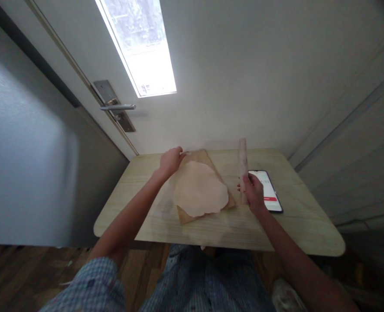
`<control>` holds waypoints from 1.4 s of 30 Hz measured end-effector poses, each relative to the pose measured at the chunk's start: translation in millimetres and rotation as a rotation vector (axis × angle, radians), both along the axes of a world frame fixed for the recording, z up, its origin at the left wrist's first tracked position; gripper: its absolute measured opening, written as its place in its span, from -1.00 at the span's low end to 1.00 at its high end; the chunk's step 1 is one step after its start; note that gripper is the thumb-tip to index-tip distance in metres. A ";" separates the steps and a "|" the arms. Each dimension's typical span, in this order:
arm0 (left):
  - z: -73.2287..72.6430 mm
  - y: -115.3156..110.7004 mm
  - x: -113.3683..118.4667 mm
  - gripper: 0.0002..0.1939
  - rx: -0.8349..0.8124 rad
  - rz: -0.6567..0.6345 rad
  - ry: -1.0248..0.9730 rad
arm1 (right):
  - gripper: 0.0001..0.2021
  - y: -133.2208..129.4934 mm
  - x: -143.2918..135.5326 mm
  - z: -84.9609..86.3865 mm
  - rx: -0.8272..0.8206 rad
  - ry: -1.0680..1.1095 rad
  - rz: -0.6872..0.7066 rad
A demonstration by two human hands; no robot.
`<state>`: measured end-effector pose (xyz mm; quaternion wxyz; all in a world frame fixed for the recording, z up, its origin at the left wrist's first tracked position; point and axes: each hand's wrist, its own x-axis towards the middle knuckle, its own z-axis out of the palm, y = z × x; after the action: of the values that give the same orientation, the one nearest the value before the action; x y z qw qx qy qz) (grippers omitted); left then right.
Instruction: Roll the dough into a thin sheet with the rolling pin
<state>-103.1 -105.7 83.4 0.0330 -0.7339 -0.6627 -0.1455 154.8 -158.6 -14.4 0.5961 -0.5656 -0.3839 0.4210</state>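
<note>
A wide, thin sheet of pale rolled-out dough (200, 188) with a wavy edge lies over a brown board (188, 219), whose corners show from under it. My left hand (170, 161) is closed at the board's far left corner; the fingertips are partly hidden, and a small whitish bit shows beside them. In my right hand (253, 190) is a wooden rolling pin (243, 157), gripped near its lower end and pointing away from me. The pin is to the right of the dough, apart from it.
Just right of my right hand a phone (266, 190) with a lit screen lies on the light wooden table (304, 229). Behind the table rises a white door (231, 86) with a metal handle (118, 106) and a bright window pane (149, 56). A grey panel (26, 173) stands at the left.
</note>
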 end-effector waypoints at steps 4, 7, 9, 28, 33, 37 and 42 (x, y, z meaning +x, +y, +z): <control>-36.0 -12.3 9.8 -0.66 0.003 -0.047 -0.003 | -0.48 -1.4 -0.5 -9.7 -0.025 -0.059 0.037; -53.7 -33.7 38.1 -0.59 0.008 -0.192 0.026 | -0.48 -0.7 -5.2 -12.7 -0.033 -0.104 0.078; -68.1 -48.0 58.6 -0.51 -0.003 -0.280 0.071 | -0.48 -2.0 -10.8 -12.6 -0.048 -0.133 0.113; -105.5 -86.9 48.1 -0.41 -0.107 -0.560 0.117 | -0.60 -7.3 -22.1 -8.6 0.038 -0.575 0.332; -109.8 -103.0 32.0 -0.46 -0.077 -0.620 0.043 | -0.70 -2.0 -26.3 8.0 0.268 -1.123 0.530; -99.2 -102.1 20.2 -0.68 0.067 -0.625 -0.113 | -0.74 -7.0 -40.0 13.3 0.295 -1.386 0.588; -69.7 -73.7 18.0 -0.74 0.172 -0.361 -0.171 | -0.72 -15.3 -48.2 10.1 0.291 -1.374 0.571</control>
<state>-85.2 -179.4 13.7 0.0128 -0.8202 -0.5060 -0.2668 106.6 -173.9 -4.2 0.1595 -0.4951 -0.8522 0.0569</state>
